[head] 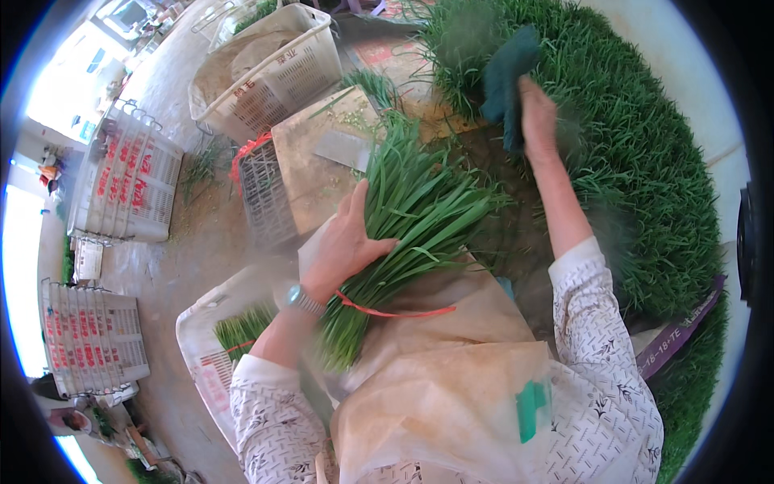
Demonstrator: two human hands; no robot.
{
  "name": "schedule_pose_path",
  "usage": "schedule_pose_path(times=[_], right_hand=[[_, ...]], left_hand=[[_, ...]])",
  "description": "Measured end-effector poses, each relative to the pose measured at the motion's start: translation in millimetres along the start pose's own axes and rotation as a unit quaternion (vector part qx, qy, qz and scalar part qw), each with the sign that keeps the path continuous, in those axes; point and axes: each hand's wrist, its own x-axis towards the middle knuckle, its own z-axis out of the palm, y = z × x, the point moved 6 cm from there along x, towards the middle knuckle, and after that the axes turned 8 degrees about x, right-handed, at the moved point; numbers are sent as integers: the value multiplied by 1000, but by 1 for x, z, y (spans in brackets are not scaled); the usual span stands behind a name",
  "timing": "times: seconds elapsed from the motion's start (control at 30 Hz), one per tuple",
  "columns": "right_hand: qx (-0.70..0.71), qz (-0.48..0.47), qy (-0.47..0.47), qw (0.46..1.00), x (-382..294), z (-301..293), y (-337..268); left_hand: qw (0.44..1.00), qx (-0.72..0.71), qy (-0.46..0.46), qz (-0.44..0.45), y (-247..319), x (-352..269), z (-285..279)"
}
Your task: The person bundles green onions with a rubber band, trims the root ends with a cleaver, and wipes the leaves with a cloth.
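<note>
A thick bundle of green garlic chives (417, 212) lies across my lap, its cut ends toward my left forearm. A red tie (393, 313) goes round it near those ends, with one loose tail over my apron (435, 393). My left hand (344, 242) grips the bundle from the side, thumb over the leaves. My right hand (537, 118) is raised at the upper right, holding a dark teal cloth (513, 85) that is blurred. Beyond the bundle, a broad flat metal blade (343, 150) rests on a wooden board (302, 136); its far end is hidden by leaves.
A large heap of loose chives (629, 199) fills the right side. A white crate (199, 308) with tied chives (245, 330) stands by my left arm. Another white basket (284, 72) is behind the board, which sits on a dark plastic crate (266, 193). Stacked crates (127, 181) stand left.
</note>
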Motion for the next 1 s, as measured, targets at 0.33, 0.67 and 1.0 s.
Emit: schedule_pose_path(times=[0.33,0.67,1.0], right_hand=[[-215,-326,-430,814,-192,136,-34],[-339,-168,-410,830,-256,134,17],[-411,26,-421,808,-220,110,99]], left_hand=[[969,65,74,228,-35,16,16],[926,-356,93,-87,-74,5,17],[922,-331,95,-175,-43,4,9]])
